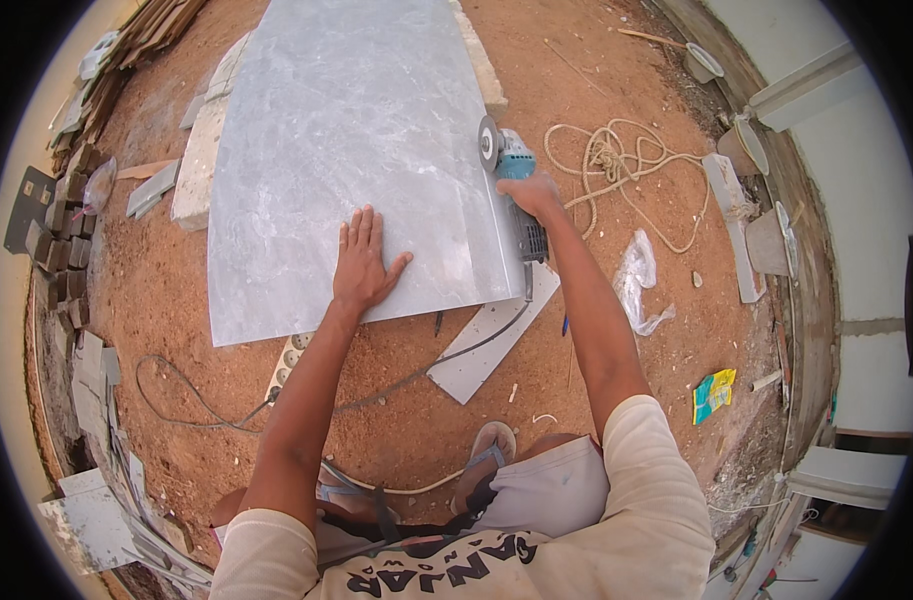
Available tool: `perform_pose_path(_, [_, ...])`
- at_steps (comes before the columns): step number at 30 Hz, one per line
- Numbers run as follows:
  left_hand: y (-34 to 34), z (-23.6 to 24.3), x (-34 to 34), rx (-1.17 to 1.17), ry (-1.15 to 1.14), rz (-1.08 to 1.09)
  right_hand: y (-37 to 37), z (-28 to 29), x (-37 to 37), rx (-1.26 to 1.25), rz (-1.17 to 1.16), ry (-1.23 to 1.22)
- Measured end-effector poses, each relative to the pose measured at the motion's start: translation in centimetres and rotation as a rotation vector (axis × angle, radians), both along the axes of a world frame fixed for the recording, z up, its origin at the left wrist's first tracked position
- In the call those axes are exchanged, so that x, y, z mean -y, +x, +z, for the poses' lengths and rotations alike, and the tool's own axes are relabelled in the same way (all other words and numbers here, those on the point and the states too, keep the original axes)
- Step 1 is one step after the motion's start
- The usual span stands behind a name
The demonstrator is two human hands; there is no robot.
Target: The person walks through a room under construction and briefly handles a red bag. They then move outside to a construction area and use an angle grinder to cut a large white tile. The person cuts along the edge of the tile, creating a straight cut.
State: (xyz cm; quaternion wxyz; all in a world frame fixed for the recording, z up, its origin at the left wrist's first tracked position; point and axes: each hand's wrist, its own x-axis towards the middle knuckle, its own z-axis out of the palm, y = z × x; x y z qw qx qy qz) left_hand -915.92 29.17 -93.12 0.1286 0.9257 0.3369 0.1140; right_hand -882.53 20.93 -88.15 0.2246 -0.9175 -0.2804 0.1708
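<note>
A large grey marbled tile lies flat in front of me, propped on pale blocks. My left hand rests on its near part, palm down with the fingers stretched out. In my right hand is a teal and black angle grinder, gripped around its body at the tile's right edge. The grinder's round disc stands upright against that edge; whether it touches the tile I cannot tell. From the grinder's rear a dark cable runs down and left toward a power strip.
A pale offcut lies under the tile's near right corner. Coiled rope, a clear plastic bag and a yellow-green packet lie on the reddish soil at right. Buckets line the right wall. Stacked bricks stand at left.
</note>
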Motion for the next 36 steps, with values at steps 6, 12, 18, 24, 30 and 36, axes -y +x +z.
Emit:
perform_pose_path(6, [-0.1,-0.2,-0.1,0.010,-0.008,0.000,0.3,0.0,-0.5,-0.035,0.000,-0.010])
perform_pose_path(12, [-0.2,-0.3,-0.1,-0.009,0.018,0.005,0.2,0.2,-0.8,-0.048,-0.007,-0.021])
perform_pose_path(18, [-0.1,-0.3,-0.1,0.008,0.019,0.004,0.5,0.0,-1.1,-0.028,-0.001,-0.005])
perform_pose_path(24, [0.0,-0.2,0.0,0.016,0.027,0.004,0.8,-0.2,-1.2,0.007,0.000,-0.003])
perform_pose_path(30, [0.1,-0.1,0.0,-0.007,0.013,0.010,1.3,-0.7,-1.3,0.018,0.039,0.024])
perform_pose_path(36, [0.1,0.0,0.1,-0.008,0.006,0.012,1.3,-0.7,-1.5,0.001,0.021,0.017])
